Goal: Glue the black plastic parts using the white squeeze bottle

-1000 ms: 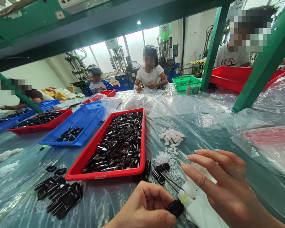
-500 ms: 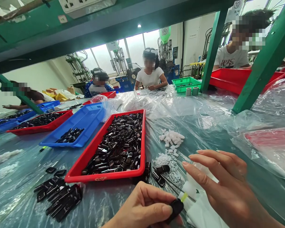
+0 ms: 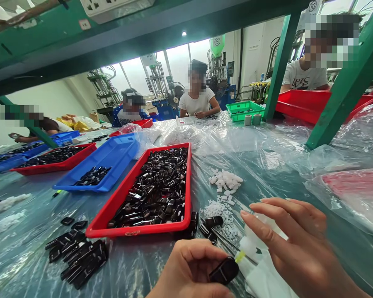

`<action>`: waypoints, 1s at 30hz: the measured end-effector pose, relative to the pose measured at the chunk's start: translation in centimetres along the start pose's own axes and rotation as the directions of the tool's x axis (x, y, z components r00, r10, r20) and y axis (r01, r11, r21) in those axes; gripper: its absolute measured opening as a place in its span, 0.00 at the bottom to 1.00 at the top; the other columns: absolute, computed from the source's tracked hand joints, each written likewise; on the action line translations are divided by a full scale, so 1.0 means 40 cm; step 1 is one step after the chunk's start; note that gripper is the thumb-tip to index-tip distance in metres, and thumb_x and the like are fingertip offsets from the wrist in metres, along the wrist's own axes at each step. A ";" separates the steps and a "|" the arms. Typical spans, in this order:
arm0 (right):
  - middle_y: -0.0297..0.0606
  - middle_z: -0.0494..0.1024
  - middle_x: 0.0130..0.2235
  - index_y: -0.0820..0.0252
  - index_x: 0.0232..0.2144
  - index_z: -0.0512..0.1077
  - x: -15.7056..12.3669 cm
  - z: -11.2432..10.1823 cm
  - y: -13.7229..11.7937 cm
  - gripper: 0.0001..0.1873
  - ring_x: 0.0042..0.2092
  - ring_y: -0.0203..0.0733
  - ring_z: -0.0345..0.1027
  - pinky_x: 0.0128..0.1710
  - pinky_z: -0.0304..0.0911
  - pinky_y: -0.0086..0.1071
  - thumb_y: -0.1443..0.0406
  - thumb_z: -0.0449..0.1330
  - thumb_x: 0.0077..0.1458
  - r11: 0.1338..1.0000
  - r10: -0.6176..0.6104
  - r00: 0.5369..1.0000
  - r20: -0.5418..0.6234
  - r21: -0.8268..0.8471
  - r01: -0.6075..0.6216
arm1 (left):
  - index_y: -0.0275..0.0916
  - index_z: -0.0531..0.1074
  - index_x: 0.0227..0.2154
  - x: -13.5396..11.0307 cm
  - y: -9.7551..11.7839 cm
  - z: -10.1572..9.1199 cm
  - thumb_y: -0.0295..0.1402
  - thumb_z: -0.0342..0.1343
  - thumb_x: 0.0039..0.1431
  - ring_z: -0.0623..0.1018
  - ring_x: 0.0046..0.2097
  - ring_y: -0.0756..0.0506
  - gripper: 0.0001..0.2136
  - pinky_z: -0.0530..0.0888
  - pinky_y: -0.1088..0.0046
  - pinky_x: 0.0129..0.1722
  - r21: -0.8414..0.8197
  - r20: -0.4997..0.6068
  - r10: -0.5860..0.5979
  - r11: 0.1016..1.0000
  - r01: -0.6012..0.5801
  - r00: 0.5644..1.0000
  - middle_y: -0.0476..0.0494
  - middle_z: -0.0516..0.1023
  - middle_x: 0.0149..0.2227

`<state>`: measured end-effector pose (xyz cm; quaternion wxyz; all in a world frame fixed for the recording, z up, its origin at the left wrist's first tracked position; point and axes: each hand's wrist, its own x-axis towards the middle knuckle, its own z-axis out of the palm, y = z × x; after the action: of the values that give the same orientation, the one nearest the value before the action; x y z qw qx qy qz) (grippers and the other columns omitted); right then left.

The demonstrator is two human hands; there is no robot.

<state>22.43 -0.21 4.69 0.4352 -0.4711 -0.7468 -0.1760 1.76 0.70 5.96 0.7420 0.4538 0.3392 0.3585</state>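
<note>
My left hand (image 3: 189, 271) is closed around a small black plastic part (image 3: 224, 270) at the bottom centre. My right hand (image 3: 294, 244) grips a white squeeze bottle (image 3: 251, 252) whose yellow nozzle (image 3: 240, 257) touches the end of that part; the fingers are extended over the bottle. Just ahead stands a red tray (image 3: 118, 207) heaped with several glossy black parts. A few loose black parts (image 3: 213, 221) and thin tweezers (image 3: 224, 240) lie between the tray and my hands.
A pile of finished black parts (image 3: 77, 254) lies left of my hands. White plastic bits (image 3: 225, 180) sit right of the red tray. A blue tray (image 3: 102, 165), more trays, plastic bags (image 3: 354, 186), green frame posts (image 3: 345, 82) and several seated people surround the plastic-covered table.
The black part in my left hand has tilted and turned slightly against the nozzle. My right hand has held nearly still.
</note>
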 end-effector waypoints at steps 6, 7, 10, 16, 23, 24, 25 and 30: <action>0.38 0.76 0.40 0.53 0.41 0.73 0.001 -0.002 -0.002 0.16 0.46 0.45 0.66 0.49 0.52 0.46 0.73 0.50 0.59 1.000 -0.005 1.000 -0.002 -0.016 0.005 | 0.38 0.80 0.29 -0.007 0.002 0.001 0.18 0.68 0.33 0.71 0.28 0.53 0.16 0.66 0.79 0.29 0.140 -0.017 0.027 0.990 -0.024 0.999 0.52 0.71 0.24; 0.38 0.76 0.40 0.53 0.41 0.73 0.002 -0.003 -0.002 0.16 0.46 0.45 0.66 0.48 0.52 0.47 0.73 0.50 0.59 1.000 -0.007 1.000 -0.002 -0.015 0.007 | 0.38 0.80 0.29 -0.007 0.001 -0.001 0.18 0.67 0.33 0.70 0.28 0.53 0.15 0.66 0.79 0.29 0.163 -0.020 0.031 0.986 -0.027 0.999 0.52 0.70 0.24; 0.39 0.76 0.40 0.54 0.41 0.73 0.003 -0.004 -0.003 0.17 0.47 0.45 0.66 0.48 0.52 0.47 0.74 0.48 0.60 1.000 -0.007 1.000 0.002 -0.001 0.007 | 0.37 0.80 0.28 -0.005 -0.003 -0.004 0.17 0.66 0.34 0.69 0.27 0.53 0.15 0.65 0.79 0.28 0.204 -0.026 0.042 0.978 -0.036 0.999 0.52 0.69 0.23; 0.39 0.76 0.40 0.55 0.40 0.73 0.001 -0.002 -0.002 0.16 0.46 0.45 0.66 0.47 0.52 0.47 0.74 0.47 0.61 1.000 -0.013 1.000 -0.019 0.015 0.014 | 0.38 0.80 0.29 -0.002 -0.002 0.001 0.16 0.66 0.33 0.70 0.28 0.53 0.16 0.65 0.80 0.28 0.140 -0.013 0.040 0.989 -0.038 0.999 0.52 0.70 0.23; 0.40 0.76 0.39 0.56 0.39 0.74 0.004 -0.001 0.000 0.16 0.47 0.45 0.65 0.48 0.52 0.46 0.74 0.47 0.61 0.999 -0.017 1.000 -0.018 0.032 0.018 | 0.37 0.80 0.28 -0.002 0.004 0.004 0.19 0.68 0.35 0.71 0.28 0.53 0.13 0.66 0.80 0.29 0.039 0.020 -0.035 0.999 0.035 0.999 0.50 0.74 0.24; 0.40 0.76 0.39 0.56 0.39 0.74 0.004 -0.001 0.001 0.16 0.47 0.45 0.65 0.47 0.52 0.46 0.73 0.47 0.61 0.999 -0.019 1.000 -0.018 0.035 0.019 | 0.37 0.80 0.28 -0.001 0.001 0.003 0.20 0.68 0.35 0.70 0.28 0.53 0.13 0.66 0.80 0.28 0.023 0.030 -0.032 0.999 0.031 0.999 0.50 0.74 0.24; 0.40 0.76 0.39 0.56 0.39 0.74 0.005 0.000 0.001 0.16 0.47 0.45 0.65 0.47 0.52 0.46 0.73 0.47 0.61 0.999 -0.018 1.000 -0.018 0.038 0.019 | 0.37 0.80 0.28 0.000 -0.002 0.001 0.21 0.68 0.35 0.70 0.27 0.54 0.13 0.65 0.80 0.28 0.006 0.041 -0.033 0.999 0.033 0.999 0.50 0.74 0.24; 0.40 0.76 0.39 0.55 0.39 0.74 0.006 0.002 0.001 0.16 0.47 0.45 0.65 0.47 0.52 0.46 0.72 0.47 0.62 0.999 -0.025 1.000 -0.009 0.047 0.025 | 0.37 0.79 0.28 0.001 -0.009 -0.006 0.21 0.69 0.35 0.70 0.27 0.54 0.13 0.65 0.82 0.27 -0.036 0.065 -0.073 0.997 0.075 0.995 0.51 0.74 0.24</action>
<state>22.38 -0.01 4.81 0.4470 -0.4506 -0.7548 -0.1658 1.67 0.74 5.54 0.7736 0.4378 0.3252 0.3226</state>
